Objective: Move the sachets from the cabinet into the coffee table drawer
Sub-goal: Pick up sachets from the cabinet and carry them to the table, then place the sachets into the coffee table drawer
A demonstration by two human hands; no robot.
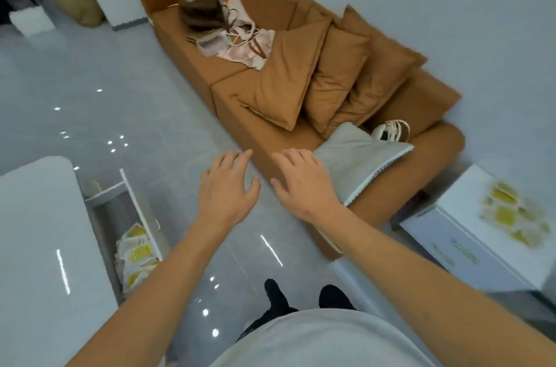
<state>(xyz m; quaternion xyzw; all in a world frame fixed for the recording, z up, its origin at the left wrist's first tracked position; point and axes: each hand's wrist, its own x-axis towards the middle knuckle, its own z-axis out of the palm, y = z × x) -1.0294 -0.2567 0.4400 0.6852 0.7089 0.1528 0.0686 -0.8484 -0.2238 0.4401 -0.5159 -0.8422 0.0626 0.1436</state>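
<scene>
Yellow sachets [508,213] remain on white cabinet [469,258] top surface, near its far edge, right of both hands. Right hand [304,183] nearer. Left hand [227,186] apart, both empty, fingers relaxed. Drawer [132,216] left, holding moved sachets [138,255].

Even, cool overhead light fills my view, throwing small bright glints and streaks on the glossy floor [90,114]. Everything looks soft with motion blur, and the edges bend from the wide lens.

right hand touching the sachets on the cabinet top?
Apart. The head view shows the right hand open in mid-air before the sofa, with sofa arm and floor between it and the sachets lying on the cabinet.
</scene>
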